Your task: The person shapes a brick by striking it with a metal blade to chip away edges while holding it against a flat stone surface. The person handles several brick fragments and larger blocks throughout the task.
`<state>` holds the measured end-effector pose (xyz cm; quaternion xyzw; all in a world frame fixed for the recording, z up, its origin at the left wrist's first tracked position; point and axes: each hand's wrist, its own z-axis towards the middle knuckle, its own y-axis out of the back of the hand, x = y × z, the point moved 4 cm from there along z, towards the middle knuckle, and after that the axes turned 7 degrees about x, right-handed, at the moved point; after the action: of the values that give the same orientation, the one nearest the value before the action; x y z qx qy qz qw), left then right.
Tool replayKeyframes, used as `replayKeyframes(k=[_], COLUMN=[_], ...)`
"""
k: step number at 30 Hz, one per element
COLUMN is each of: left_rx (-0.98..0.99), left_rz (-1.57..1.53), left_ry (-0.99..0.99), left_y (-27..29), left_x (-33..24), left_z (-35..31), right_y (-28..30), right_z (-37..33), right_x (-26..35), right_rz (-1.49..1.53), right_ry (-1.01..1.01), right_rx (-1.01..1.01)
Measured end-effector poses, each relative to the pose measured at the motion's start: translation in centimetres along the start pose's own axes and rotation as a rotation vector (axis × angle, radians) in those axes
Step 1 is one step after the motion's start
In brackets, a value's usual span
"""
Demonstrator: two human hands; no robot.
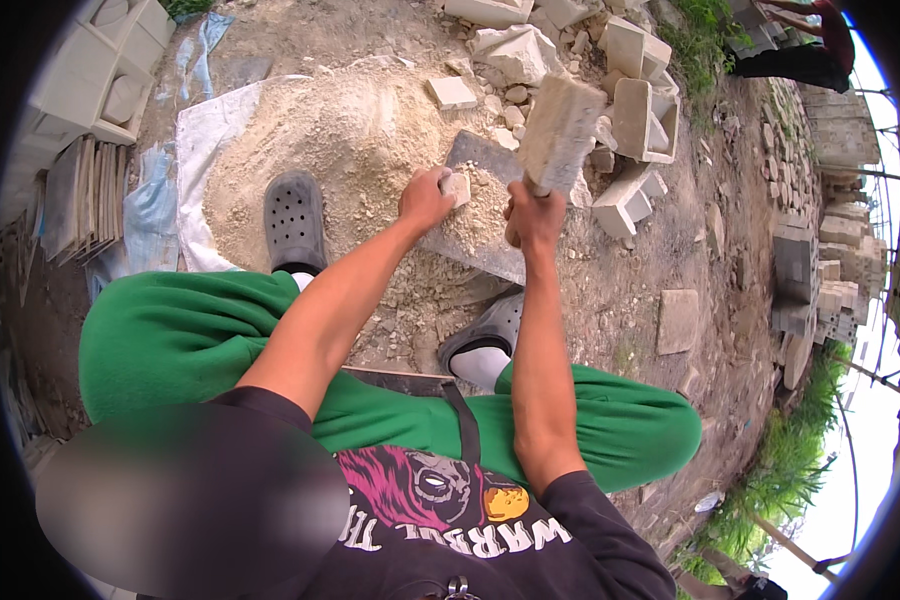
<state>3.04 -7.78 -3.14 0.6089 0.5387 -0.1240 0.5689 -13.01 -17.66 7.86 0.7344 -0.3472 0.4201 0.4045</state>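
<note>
My right hand [535, 218] is closed round the short handle of a big dusty mallet [562, 125], its blocky head raised up and tilted to the right. In my left hand [426, 200], the fingers pinch a small pale stone chunk [457, 189]. That chunk is over a dark flat slab [480, 256], apart from the mallet's head. Crushed pale stone [488, 207] covers part of the slab, between my two hands. My feet, in grey clogs [295, 215], are on either side of the work spot.
A heap of pale rubble [315, 140] lies on a white sack [192, 170] ahead. Broken hollow blocks [625, 135] and rocks [515, 55] lie ahead right. Stacked thin boards [85, 195] and pale box-like blocks [130, 45] stand left. Another person [820, 50] is far right.
</note>
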Motion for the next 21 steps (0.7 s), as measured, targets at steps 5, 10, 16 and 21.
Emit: replayKeyframes(k=[5,10,16,21], left_rx=[-0.060,-0.042,-0.039,-0.001], left_rz=[-0.144,-0.130,-0.069,0.113], left_ry=[0.063,0.064,0.118,0.048], left_y=[-0.8,-1.0,-0.5,1.1], left_x=[0.3,0.0,-0.5,-3.4], left_z=[0.5,1.2,0.8,0.5], right_y=[-0.9,-2.2,-0.7,0.3], right_z=[0.2,-2.4,-2.4,-2.3], right_x=[-4.1,-10.5,-7.9,-6.9], right_rz=[-0.124,-0.270,-0.115,-0.020], right_ry=[0.221,-0.330,-0.493,-0.452], right_rx=[-0.027,0.150,0.145,0.095])
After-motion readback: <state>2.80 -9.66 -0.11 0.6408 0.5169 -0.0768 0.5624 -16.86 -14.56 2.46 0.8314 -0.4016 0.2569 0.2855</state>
